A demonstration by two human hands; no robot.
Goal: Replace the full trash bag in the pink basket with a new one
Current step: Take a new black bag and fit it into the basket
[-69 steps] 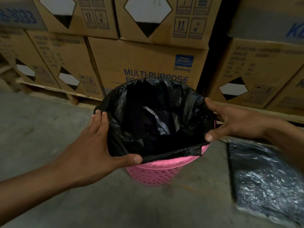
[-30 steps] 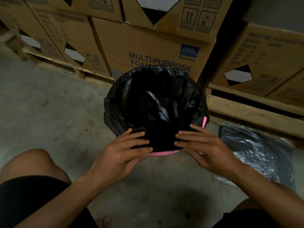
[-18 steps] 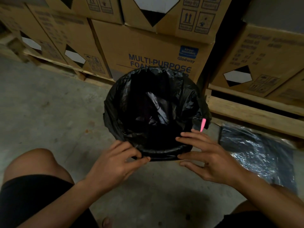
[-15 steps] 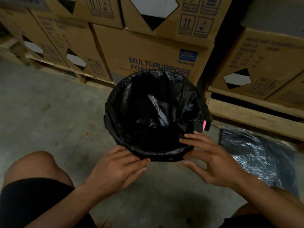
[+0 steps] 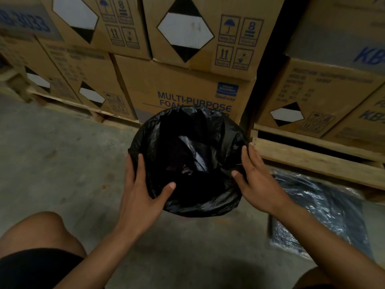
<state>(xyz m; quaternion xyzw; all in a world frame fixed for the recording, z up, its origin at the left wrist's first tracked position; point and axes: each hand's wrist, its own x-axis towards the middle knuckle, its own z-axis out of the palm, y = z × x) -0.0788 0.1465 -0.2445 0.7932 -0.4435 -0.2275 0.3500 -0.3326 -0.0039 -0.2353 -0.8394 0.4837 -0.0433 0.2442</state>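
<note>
A black trash bag [image 5: 187,155] lines the basket on the concrete floor. Its edge is folded down over the rim all round, so the pink basket under it is hidden. The bag's inside is dark, with a shiny crease near the middle. My left hand [image 5: 141,195] clasps the near-left rim, fingers down the outside and thumb inside. My right hand [image 5: 258,184] clasps the near-right rim the same way.
Stacked cardboard cartons [image 5: 183,90] on wooden pallets [image 5: 312,161] stand right behind the basket. A flat plastic-wrapped dark pack [image 5: 318,215] lies on the floor to the right. My knees [image 5: 37,236] frame the bottom corners. Bare concrete lies to the left.
Both hands slid from the near edge of the rim out to its left and right sides. The pink rim that showed earlier is now covered by the bag.
</note>
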